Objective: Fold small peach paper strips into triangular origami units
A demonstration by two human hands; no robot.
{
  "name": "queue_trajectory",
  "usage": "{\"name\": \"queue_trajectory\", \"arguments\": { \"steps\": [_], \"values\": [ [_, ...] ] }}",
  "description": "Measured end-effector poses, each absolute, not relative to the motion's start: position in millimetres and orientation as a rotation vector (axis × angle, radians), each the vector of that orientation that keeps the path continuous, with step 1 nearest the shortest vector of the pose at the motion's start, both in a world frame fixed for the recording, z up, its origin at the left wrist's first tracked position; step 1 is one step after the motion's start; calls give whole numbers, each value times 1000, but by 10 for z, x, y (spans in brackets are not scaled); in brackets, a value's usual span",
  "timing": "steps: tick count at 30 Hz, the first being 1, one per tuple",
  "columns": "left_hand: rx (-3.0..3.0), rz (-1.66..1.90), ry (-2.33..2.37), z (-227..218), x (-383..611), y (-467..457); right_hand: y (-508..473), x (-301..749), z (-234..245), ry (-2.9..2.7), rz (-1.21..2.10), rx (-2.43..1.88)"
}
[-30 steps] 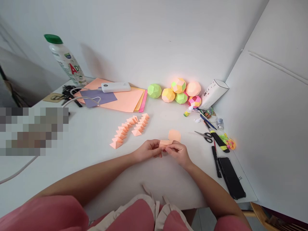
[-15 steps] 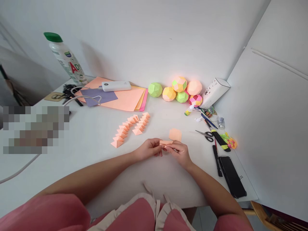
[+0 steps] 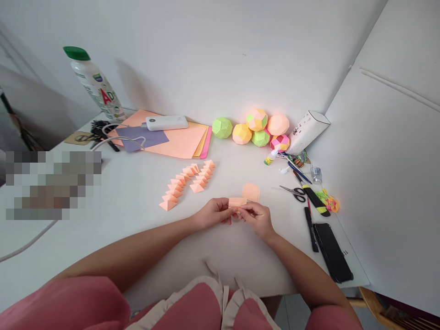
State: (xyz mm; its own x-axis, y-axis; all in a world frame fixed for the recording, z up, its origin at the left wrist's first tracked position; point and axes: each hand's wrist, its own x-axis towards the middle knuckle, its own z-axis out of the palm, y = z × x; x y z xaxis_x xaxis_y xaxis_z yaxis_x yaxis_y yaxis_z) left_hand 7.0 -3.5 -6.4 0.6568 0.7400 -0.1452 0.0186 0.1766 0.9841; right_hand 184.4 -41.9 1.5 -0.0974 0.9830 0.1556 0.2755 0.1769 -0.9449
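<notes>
Between my hands is a small peach piece of paper [image 3: 237, 201], folded over. My left hand [image 3: 217, 211] pinches its left side, and my right hand [image 3: 255, 217] pinches its right side, with the thumbs close together along the near edge. Just beyond my right fingers lie flat peach paper squares [image 3: 251, 191] on the table. To the left, folded peach paper pieces stand in two rows, a longer row [image 3: 176, 185] and a shorter row [image 3: 203, 177].
Faceted paper balls [image 3: 256, 120] sit by the wall. Scissors [image 3: 294, 192], a utility knife [image 3: 314, 200], a glue bottle [image 3: 271, 157] and a phone [image 3: 332, 252] lie to the right. Coloured sheets [image 3: 182, 142] carry a power bank [image 3: 167, 122]. A tall bottle [image 3: 96, 87] stands back left.
The folded paper between my hands now shows a taller face, and my right fingers have shifted slightly along its near edge. The other things stay put.
</notes>
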Motion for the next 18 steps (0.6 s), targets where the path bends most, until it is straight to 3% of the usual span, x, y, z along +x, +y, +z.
{"name": "queue_trajectory", "arguments": {
  "steps": [8,18],
  "values": [
    [1292,584,764,-97,80,-45,-422,1845,15,-1591,924,-1238],
    [1273,596,729,-50,67,-25,-389,1862,-76,-1326,1197,-1238]
  ]
}}
